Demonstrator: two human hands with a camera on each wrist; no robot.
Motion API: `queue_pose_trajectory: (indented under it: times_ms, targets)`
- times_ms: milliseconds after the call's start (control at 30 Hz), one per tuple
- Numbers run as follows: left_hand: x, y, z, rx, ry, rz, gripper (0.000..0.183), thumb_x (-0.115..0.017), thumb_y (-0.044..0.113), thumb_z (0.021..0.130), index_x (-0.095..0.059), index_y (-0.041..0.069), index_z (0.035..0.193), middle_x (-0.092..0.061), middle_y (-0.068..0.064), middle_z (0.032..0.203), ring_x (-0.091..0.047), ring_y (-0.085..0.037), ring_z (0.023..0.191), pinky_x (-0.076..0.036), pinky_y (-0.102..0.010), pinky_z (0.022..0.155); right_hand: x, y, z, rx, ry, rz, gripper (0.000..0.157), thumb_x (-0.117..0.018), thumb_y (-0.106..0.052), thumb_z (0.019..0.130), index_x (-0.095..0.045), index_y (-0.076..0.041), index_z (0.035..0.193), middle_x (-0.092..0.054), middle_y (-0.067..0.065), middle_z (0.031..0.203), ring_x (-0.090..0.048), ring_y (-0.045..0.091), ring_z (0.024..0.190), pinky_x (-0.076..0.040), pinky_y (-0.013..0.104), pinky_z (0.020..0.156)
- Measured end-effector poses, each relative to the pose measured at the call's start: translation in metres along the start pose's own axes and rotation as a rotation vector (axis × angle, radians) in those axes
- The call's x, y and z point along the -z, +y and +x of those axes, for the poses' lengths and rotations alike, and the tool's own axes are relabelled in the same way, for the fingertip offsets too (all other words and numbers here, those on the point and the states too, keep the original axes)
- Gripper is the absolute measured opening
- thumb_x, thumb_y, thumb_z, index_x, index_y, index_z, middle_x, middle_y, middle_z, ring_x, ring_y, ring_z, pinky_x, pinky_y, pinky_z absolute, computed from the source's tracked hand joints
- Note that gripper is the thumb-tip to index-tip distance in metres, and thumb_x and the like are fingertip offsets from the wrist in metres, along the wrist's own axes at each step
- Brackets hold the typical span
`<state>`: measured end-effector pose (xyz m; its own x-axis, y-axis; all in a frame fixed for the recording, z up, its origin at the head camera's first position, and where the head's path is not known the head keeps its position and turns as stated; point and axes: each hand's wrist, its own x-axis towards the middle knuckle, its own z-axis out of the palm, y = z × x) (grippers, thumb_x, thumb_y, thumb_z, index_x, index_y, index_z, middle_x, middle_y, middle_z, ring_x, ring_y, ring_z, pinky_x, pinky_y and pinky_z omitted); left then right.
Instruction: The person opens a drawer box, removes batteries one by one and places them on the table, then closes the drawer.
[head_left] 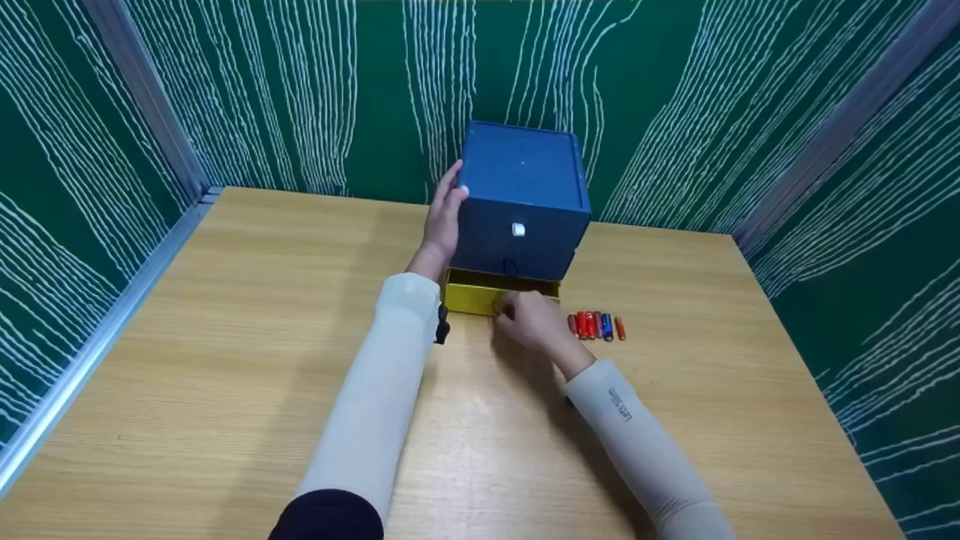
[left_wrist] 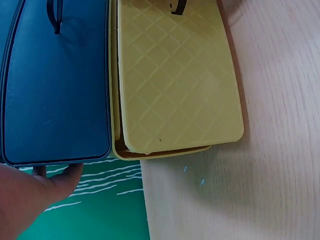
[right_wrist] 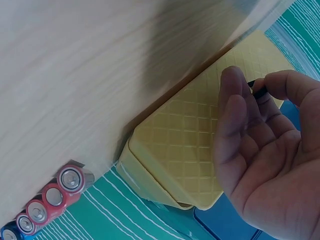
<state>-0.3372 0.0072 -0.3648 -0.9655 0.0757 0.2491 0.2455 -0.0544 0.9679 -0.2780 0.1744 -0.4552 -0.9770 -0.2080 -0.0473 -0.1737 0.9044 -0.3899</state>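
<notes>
A blue box (head_left: 521, 169) of drawers stands at the back of the table, with a black loop (left_wrist: 56, 17) on its front. Below its blue front, a yellow drawer (head_left: 469, 298) with a diamond-patterned face sticks out, and part of its inside shows. My left hand (head_left: 444, 217) rests against the box's left side with extended fingers. With thumb and fingers, my right hand (right_wrist: 270, 150) pinches the black loop pull (right_wrist: 260, 91) at the drawer's front; the fingers cover part of it.
Several batteries (head_left: 589, 325), mostly red with one blue, lie in a row to the right of the drawer. A small white piece (head_left: 518, 229) is on the blue box. Green walls (head_left: 285, 97) with white wavy lines surround the wooden table (head_left: 225, 337).
</notes>
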Motion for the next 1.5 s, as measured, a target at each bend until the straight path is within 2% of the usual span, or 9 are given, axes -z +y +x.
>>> queue_pose_trajectory:
  times_ms: [400, 500, 600, 833, 967, 1100, 1233, 1500]
  targets:
    - [0.0, 0.001, 0.0, 0.0, 0.007, -0.006, 0.049, -0.032, 0.03, 0.089, -0.023, 0.027, 0.138, -0.017, 0.006, 0.146, -0.021, -0.017, 0.13, -0.013, -0.048, 0.105, 0.0, 0.003, 0.006, 0.005, -0.002, 0.025, 0.015, -0.059, -0.027, 0.079, -0.062, -0.022, 0.093, -0.057, -0.006, 0.072, -0.053, 0.015, 0.065, -0.043, 0.026, 0.058]
    - [0.001, -0.004, 0.003, 0.006, 0.008, -0.013, 0.048, -0.033, 0.031, 0.09, -0.024, 0.031, 0.137, -0.017, 0.009, 0.145, -0.021, -0.016, 0.13, -0.013, -0.047, 0.105, 0.0, 0.003, 0.007, -0.002, -0.002, 0.033, 0.013, -0.058, -0.027, 0.08, -0.062, -0.023, 0.091, -0.057, -0.005, 0.071, -0.053, 0.015, 0.064, -0.043, 0.027, 0.057]
    - [0.0, -0.016, 0.009, -0.001, 0.014, -0.012, 0.046, -0.033, 0.036, 0.089, -0.025, 0.041, 0.134, -0.018, 0.015, 0.144, -0.023, -0.012, 0.129, -0.013, -0.047, 0.105, 0.0, 0.004, 0.008, -0.002, 0.002, 0.024, 0.012, -0.058, -0.027, 0.08, -0.062, -0.023, 0.09, -0.056, -0.005, 0.071, -0.053, 0.016, 0.064, -0.042, 0.028, 0.056]
    - [0.0, -0.01, 0.006, -0.003, 0.007, -0.003, 0.047, -0.033, 0.034, 0.089, -0.024, 0.035, 0.136, -0.017, 0.011, 0.145, -0.022, -0.013, 0.13, -0.014, -0.046, 0.106, 0.0, 0.008, 0.013, 0.033, 0.022, 0.015, 0.012, -0.058, -0.025, 0.079, -0.061, -0.02, 0.089, -0.056, -0.004, 0.073, -0.052, 0.016, 0.064, -0.041, 0.027, 0.055]
    - [0.0, -0.024, 0.015, -0.016, 0.015, -0.004, 0.047, -0.034, 0.04, 0.088, -0.025, 0.039, 0.135, -0.017, 0.016, 0.144, -0.022, -0.012, 0.129, -0.014, -0.047, 0.105, 0.0, 0.008, 0.015, 0.06, 0.048, 0.003, 0.011, -0.058, -0.024, 0.078, -0.061, -0.02, 0.088, -0.055, -0.003, 0.074, -0.051, 0.016, 0.062, -0.039, 0.027, 0.052]
    - [0.0, -0.027, 0.016, -0.015, 0.021, 0.006, 0.046, -0.034, 0.044, 0.087, -0.025, 0.044, 0.132, -0.017, 0.019, 0.143, -0.022, -0.01, 0.129, -0.013, -0.047, 0.105, 0.0, 0.009, 0.017, 0.056, 0.037, 0.013, 0.01, -0.057, -0.024, 0.079, -0.061, -0.02, 0.087, -0.054, -0.002, 0.071, -0.051, 0.016, 0.062, -0.039, 0.028, 0.053]
    - [0.0, -0.023, 0.015, 0.005, 0.016, 0.008, 0.045, -0.034, 0.042, 0.088, -0.024, 0.045, 0.132, -0.017, 0.019, 0.143, -0.022, -0.01, 0.129, -0.014, -0.046, 0.105, 0.001, 0.009, 0.019, 0.048, 0.02, 0.019, 0.012, -0.057, -0.025, 0.079, -0.06, -0.02, 0.09, -0.054, -0.002, 0.071, -0.052, 0.017, 0.064, -0.04, 0.028, 0.055]
    - [-0.001, -0.001, 0.001, 0.016, 0.013, 0.001, 0.047, -0.032, 0.033, 0.09, -0.024, 0.035, 0.136, -0.017, 0.011, 0.145, -0.023, -0.014, 0.129, -0.015, -0.045, 0.105, 0.001, 0.01, 0.024, 0.031, 0.005, -0.001, 0.009, -0.055, -0.026, 0.08, -0.058, -0.022, 0.087, -0.053, -0.001, 0.068, -0.052, 0.017, 0.063, -0.041, 0.029, 0.054]
